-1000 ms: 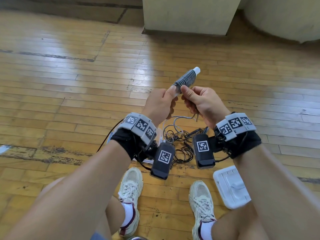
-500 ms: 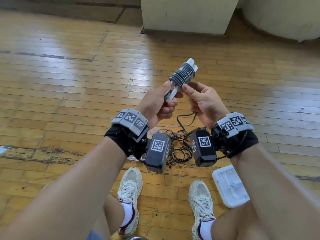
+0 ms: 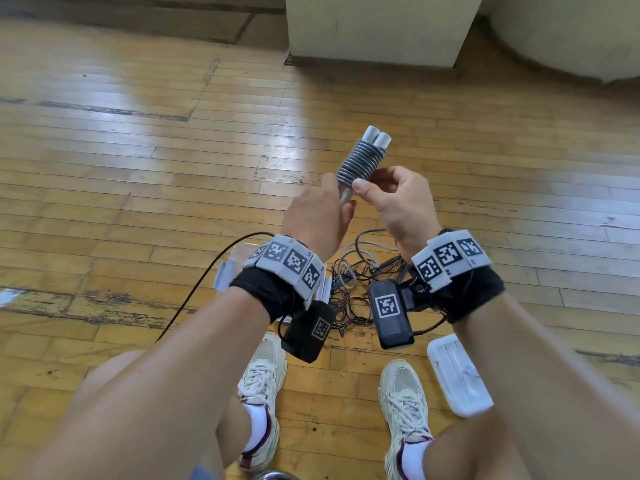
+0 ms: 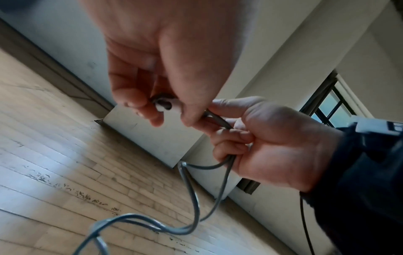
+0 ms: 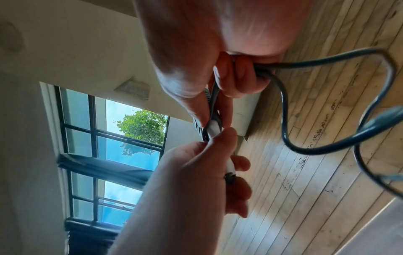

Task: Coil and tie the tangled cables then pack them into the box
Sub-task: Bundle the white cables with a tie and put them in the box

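Both hands hold a grey cable bundle (image 3: 362, 161) upright above the floor, wound in tight turns with two white ends on top. My left hand (image 3: 341, 206) grips its lower white end (image 4: 165, 106) between thumb and fingers. The thumb and forefinger of my right hand (image 3: 367, 183) pinch the lowest turns. Its other fingers curl round the loose grey tail (image 4: 226, 160), which hangs in loops (image 5: 327, 103) below. A tangle of thin dark cables (image 3: 353, 292) lies on the floor under my wrists. A clear box (image 3: 227, 275) shows partly behind my left wrist.
A white lid (image 3: 457, 374) lies on the wooden floor by my right shoe (image 3: 403, 410). My left shoe (image 3: 263, 372) is close to the tangle. A pale cabinet base (image 3: 374, 29) stands at the back. A thin black wire (image 3: 204, 285) trails left.
The bundle has turned more upright and both white ends now show on top. My right thumb has come onto the lowest turns, and my left hand has rolled back-up.
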`<state>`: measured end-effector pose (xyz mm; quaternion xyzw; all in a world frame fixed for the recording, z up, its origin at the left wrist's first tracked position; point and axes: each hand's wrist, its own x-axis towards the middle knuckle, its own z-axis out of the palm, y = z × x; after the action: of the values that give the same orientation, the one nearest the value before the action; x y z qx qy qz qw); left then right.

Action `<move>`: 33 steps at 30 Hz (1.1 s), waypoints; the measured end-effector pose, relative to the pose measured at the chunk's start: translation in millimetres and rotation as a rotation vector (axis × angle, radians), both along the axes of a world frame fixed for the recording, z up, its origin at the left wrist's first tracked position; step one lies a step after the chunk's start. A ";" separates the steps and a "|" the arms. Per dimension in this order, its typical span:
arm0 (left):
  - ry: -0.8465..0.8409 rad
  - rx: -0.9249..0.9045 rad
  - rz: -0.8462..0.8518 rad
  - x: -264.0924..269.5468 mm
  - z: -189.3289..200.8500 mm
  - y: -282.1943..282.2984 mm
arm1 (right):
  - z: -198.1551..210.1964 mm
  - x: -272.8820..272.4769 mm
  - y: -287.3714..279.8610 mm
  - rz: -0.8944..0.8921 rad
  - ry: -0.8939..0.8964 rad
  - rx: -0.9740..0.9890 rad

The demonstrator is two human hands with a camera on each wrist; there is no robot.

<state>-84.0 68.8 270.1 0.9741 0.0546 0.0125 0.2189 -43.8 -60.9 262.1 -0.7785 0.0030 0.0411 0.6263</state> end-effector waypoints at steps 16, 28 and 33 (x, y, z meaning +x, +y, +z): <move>0.087 -1.175 0.192 6.5 -0.1 -1.6 | 13.9 3.7 -12.2 0.251 0.347 0.174; 0.205 -1.069 0.133 5.0 6.4 -0.7 | 6.2 2.5 -14.9 0.034 0.180 0.170; 0.058 -0.261 -0.023 1.3 -6.3 -4.5 | 1.0 2.7 -8.9 -0.016 0.082 0.025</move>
<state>-82.7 64.3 263.7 0.9379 0.0510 -0.0253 0.3423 -41.1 -69.8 263.1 -0.7683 0.0343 0.0678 0.6356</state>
